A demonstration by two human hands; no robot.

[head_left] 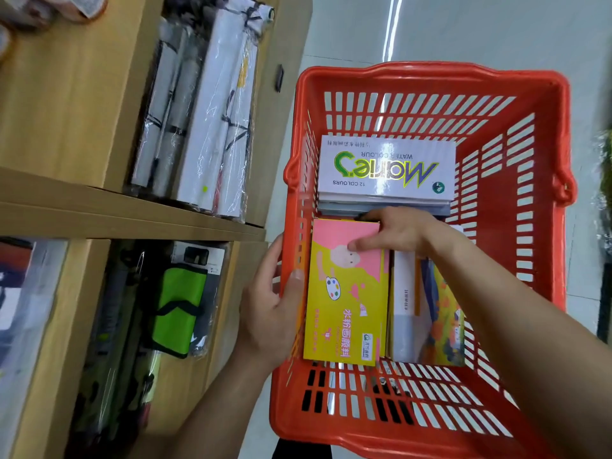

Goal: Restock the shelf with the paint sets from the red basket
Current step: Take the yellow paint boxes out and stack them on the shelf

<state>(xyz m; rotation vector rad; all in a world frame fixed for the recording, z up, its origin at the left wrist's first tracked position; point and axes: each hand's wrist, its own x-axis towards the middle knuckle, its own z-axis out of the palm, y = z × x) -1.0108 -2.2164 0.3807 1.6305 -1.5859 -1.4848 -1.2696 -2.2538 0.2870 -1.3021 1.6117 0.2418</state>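
**Pulling the pink-and-yellow paint set out of the basket**

So the red basket [430, 81] sits on the floor right beside the wooden shelf [132, 217], which makes sense, short carry from one to the other. The right hand [397, 231] is inside the basket with its fingers [362, 244] hooked over the far end of the pink-and-yellow paint set [344, 293], thumb pressing on the face, so it's closed on that box. Looks to me like the start of a lift. The left hand [268, 313] is clamped onto the basket's left wall, thumb over the rim, fingers outside, probably to keep the basket from sliding while the box comes up.

Count of what's in there: one pink-and-yellow set on the left, a white Marie's watercolour box [387, 165] at the far end lying on top of what look like two or three more flat boxes (can't tell exactly), and at least two more boxes [427, 309] standing on edge under the right forearm. So roughly six-ish, most of the restock not yet done.

The shelf cubbies hold wrapped paper rolls [198, 120] up top and a green case [178, 306] below.
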